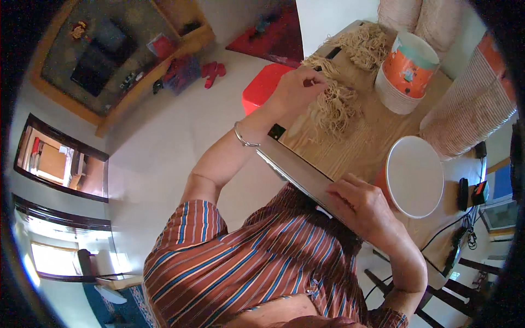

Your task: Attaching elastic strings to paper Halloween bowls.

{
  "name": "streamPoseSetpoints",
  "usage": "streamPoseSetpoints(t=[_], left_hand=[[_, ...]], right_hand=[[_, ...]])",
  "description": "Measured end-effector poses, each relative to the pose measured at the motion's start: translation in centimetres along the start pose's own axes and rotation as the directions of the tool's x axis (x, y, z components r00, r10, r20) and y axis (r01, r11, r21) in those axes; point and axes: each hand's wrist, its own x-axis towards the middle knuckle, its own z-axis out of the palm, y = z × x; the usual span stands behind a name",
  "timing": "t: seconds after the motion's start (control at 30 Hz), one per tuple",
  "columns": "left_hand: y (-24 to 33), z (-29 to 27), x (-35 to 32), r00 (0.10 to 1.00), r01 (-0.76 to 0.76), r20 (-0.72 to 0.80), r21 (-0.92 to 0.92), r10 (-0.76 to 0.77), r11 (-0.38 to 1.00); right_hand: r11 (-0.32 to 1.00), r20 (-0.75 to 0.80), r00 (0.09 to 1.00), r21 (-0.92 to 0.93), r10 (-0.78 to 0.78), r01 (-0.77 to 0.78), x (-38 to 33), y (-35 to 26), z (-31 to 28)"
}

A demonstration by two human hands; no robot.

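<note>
Meanwhile, two bare hands work a wooden desk crowded with string and paper cups.

The left hand, its fingers pinched together on strands, picks at a loose bundle of beige fibre loops lying mid-desk; the right hand wraps its fingers round a white-lidded orange paper cup at the near edge. Tangled strands could drag the whole bundle along if pulled hard, and a nudge might tip the stack of orange-and-white paper cups just beside it.
</note>
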Motion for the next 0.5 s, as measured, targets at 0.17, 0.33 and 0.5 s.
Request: streamPoseSetpoints(t=[0.17, 0.33, 0.5], left_hand=[[4.3, -2.3, 2.9, 0.989, -0.023, 0.136, -0.208, 0.052, 0.978], [8.0, -3.4, 4.3, 0.985, 0.061, 0.170, -0.360, 0.002, 0.931], [10.5, -3.1, 4.7, 0.987, 0.009, 0.136, -0.552, 0.079, 0.834]], right_hand=[[0.999, -0.177, 0.984, -0.043, -0.019, 0.011, 0.8, -3.3, -5.0], [0.990, -0.370, 0.921, 0.119, 0.120, -0.081, 3.6, -1.2, -8.3], [0.854, -0.433, 0.840, 0.516, 0.327, -0.067, 6.7, -0.5, -9.8]])
